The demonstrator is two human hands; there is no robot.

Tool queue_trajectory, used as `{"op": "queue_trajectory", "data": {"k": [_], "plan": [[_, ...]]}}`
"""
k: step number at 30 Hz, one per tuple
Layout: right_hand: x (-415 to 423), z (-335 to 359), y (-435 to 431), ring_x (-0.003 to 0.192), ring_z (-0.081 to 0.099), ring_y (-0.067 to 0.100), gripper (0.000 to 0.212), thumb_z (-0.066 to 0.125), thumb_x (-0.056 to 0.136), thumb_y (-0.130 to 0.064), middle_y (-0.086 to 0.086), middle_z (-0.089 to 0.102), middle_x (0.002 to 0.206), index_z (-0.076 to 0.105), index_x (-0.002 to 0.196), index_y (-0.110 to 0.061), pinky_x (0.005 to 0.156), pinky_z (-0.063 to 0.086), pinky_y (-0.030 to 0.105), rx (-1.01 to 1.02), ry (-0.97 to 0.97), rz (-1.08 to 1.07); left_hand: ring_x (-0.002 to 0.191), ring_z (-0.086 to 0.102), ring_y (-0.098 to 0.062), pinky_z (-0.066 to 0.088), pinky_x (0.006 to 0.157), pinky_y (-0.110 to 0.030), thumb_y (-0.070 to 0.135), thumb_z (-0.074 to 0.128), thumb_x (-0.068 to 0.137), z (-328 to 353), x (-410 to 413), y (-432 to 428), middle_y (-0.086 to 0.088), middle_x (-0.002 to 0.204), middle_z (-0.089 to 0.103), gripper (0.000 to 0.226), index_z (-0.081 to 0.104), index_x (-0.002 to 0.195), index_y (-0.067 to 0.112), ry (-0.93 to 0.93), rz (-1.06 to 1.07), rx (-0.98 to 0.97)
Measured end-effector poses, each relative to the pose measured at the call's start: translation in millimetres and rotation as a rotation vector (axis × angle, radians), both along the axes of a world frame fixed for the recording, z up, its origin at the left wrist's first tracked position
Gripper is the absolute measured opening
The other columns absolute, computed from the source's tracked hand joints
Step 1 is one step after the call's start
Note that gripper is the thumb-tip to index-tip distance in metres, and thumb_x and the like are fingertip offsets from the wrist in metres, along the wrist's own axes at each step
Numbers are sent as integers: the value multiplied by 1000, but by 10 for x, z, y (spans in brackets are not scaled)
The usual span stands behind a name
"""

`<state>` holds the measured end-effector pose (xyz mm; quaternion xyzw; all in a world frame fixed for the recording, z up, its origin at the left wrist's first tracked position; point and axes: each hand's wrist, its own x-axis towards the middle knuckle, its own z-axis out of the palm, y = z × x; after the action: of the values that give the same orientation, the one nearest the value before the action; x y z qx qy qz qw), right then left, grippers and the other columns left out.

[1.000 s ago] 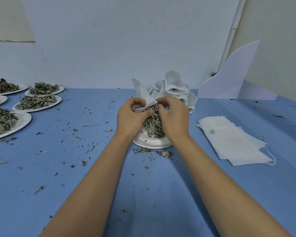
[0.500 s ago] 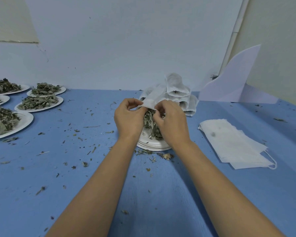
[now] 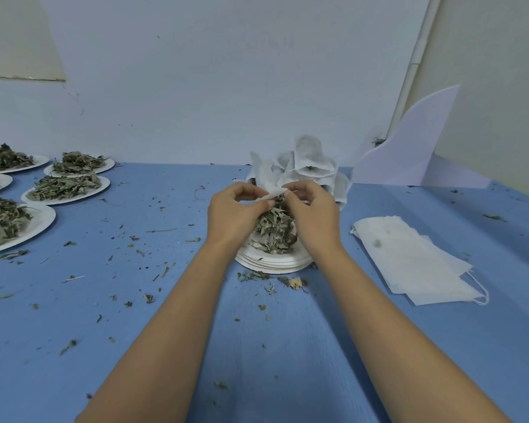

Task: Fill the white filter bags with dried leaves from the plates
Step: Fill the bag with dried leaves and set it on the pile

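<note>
A white filter bag (image 3: 264, 181) is held above a mound of dried leaves (image 3: 274, 228) on a stack of white plates (image 3: 272, 264) at the table's centre. My left hand (image 3: 234, 213) pinches the bag's left edge. My right hand (image 3: 313, 212) pinches its right edge, fingers curled over the leaves. The two hands are close together, almost touching. Behind them rises a pile of filled white bags (image 3: 310, 166). A flat stack of empty filter bags (image 3: 416, 261) lies to the right.
Several white plates heaped with dried leaves (image 3: 64, 186) line the left side of the blue table (image 3: 135, 300). Leaf crumbs are scattered over the cloth. A white paper sheet (image 3: 416, 151) leans against the wall at back right.
Both hands stayed over the central plate. The bag's loose upper part, folded flat between the hands half a second ago, now stands up again behind my left fingers.
</note>
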<state>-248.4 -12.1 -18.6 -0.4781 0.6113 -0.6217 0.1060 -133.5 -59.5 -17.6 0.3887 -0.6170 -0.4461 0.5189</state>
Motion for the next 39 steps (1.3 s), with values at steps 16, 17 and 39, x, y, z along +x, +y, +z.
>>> {"op": "queue_trajectory", "data": {"k": [16,17,39], "plan": [[-33,-90,-16,82,59,13,12,55,90,-3,0,67,87,65,94,-9,73,45,23,56,460,-139,56,66,-7,53,54,-18,-2,77,71,51,12,53,-1,68,69,17,69,76,12,223,11,250],[-11,-101,-22,82,59,15,12,56,90,-4,2,68,87,65,95,-8,72,43,25,61,500,-139,60,67,-11,56,59,-22,-2,77,71,47,8,47,-3,70,69,17,69,74,13,249,54,289],[-48,-44,-47,65,51,1,9,57,87,-6,-9,55,72,60,89,-15,52,38,3,106,21,-171,96,64,-8,50,84,-22,21,74,78,28,-21,39,3,109,68,36,68,113,24,-143,-115,70]]}}
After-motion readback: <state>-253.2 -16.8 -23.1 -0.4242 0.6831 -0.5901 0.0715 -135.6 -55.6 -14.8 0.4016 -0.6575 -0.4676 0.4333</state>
